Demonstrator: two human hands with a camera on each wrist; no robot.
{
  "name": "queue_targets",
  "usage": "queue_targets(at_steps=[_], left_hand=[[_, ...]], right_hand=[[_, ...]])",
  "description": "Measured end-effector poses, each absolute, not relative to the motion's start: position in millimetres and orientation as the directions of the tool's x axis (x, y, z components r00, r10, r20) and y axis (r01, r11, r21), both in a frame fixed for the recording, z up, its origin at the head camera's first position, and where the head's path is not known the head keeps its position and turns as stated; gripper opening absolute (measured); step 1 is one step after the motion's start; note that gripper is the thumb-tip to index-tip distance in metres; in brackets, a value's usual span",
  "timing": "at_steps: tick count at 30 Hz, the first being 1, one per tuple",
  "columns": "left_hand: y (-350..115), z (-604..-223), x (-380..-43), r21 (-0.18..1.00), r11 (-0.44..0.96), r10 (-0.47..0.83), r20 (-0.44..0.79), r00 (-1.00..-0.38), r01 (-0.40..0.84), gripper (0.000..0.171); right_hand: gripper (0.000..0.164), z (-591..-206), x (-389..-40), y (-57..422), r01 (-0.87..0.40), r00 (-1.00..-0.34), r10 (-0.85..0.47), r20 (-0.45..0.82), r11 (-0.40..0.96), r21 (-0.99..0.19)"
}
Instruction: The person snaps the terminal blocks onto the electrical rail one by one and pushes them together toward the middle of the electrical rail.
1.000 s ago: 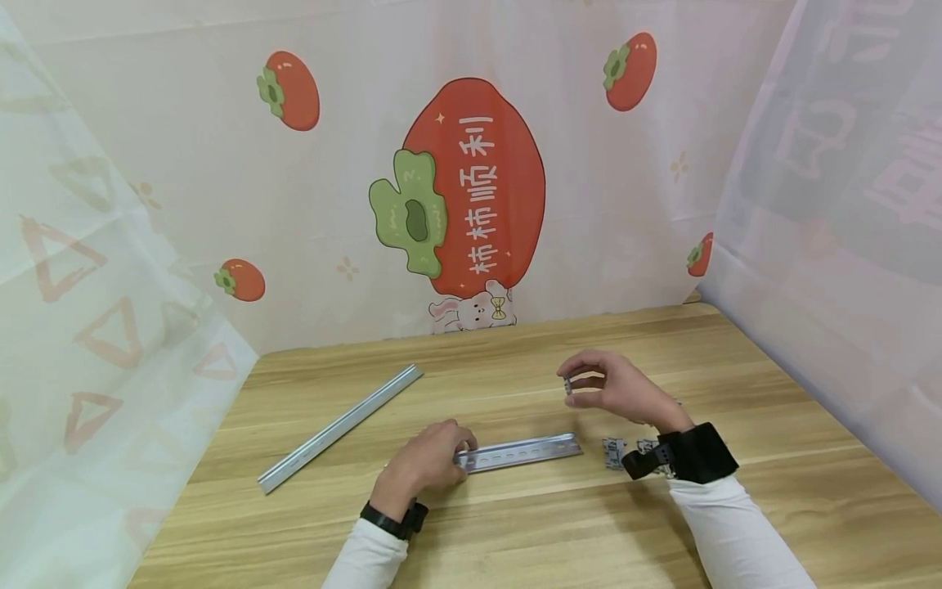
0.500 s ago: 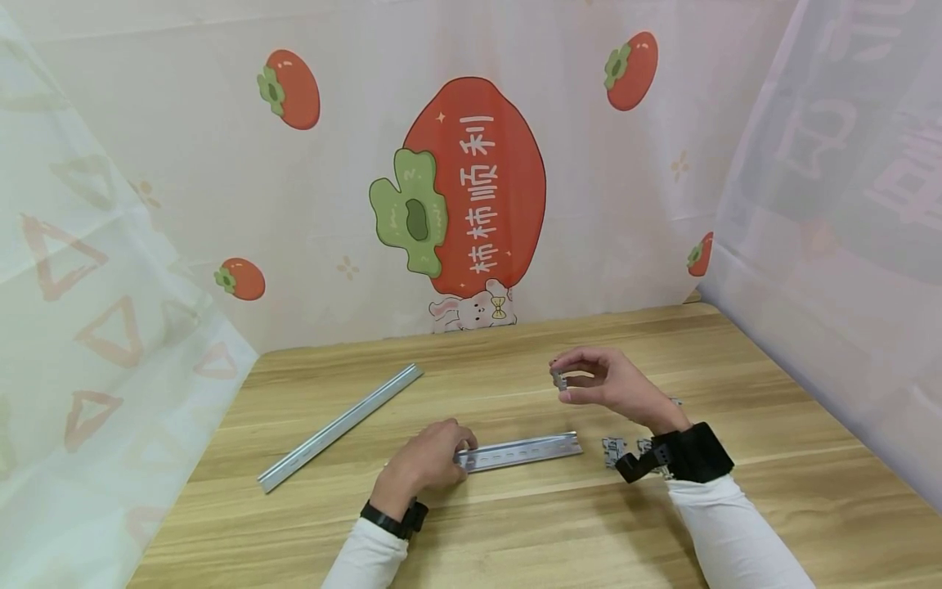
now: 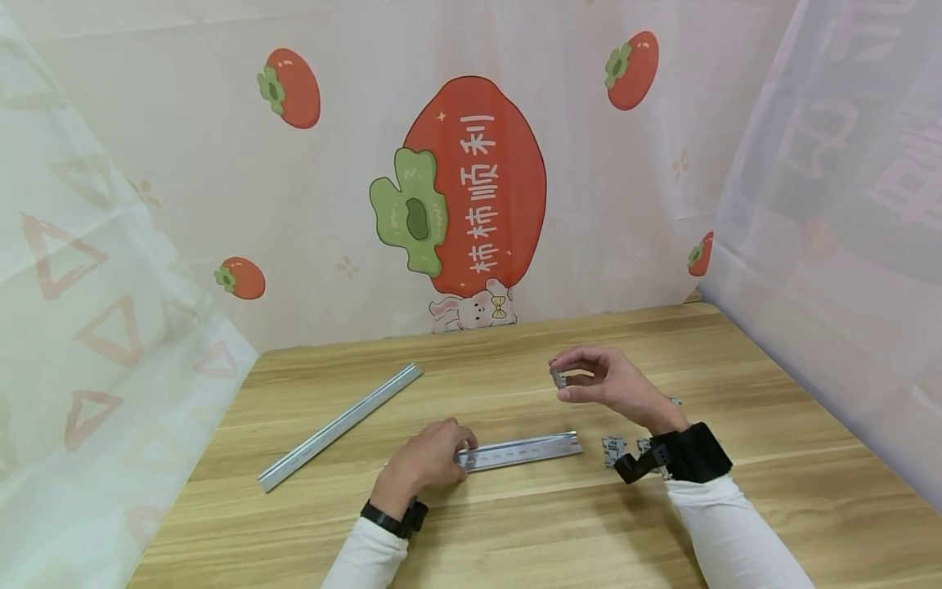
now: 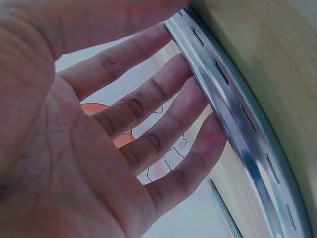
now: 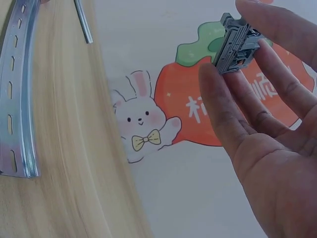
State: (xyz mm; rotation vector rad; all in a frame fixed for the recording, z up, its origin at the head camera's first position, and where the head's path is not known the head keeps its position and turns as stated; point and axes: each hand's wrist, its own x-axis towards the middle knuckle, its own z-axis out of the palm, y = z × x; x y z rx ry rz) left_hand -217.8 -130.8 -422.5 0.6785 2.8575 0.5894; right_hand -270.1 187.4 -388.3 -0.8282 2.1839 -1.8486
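Grey module (image 5: 236, 47) sits pinched at the fingertips (image 5: 262, 17) of the right grip (image 3: 616, 388).

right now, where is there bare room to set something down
Bare wooden table lies between the white sleeves, in front of the held DIN rail; also behind it, between the diagonal DIN rail and the right hand. Past the held rail's right end it is crowded: terminal blocks sit partly hidden by the right wristband.

Seeing shiny silver with dashed slots on the near rail (image 3: 524, 451), more silver on the far rail (image 3: 341, 427), grey on the little block (image 5: 235, 48). Streaky tan wood grain on the table (image 3: 515, 532), white sleeves (image 3: 736, 532), black wrist straps (image 3: 701, 454). Also getting red persimmons (image 3: 515, 155) with green leaves (image 3: 393, 209) across the whitish backdrop (image 3: 603, 229).
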Motion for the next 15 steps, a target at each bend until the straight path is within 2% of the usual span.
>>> queue_targets(at_steps=[15], left_hand=[[-130.5,-423.3,-218.6,0.39,0.828,0.455,-0.05,-0.889,0.402,0.029]], right_hand=[[0.041,-387.1,-267.5,187.2,-0.305,-0.841,-0.492,0.225,0.088,-0.948]])
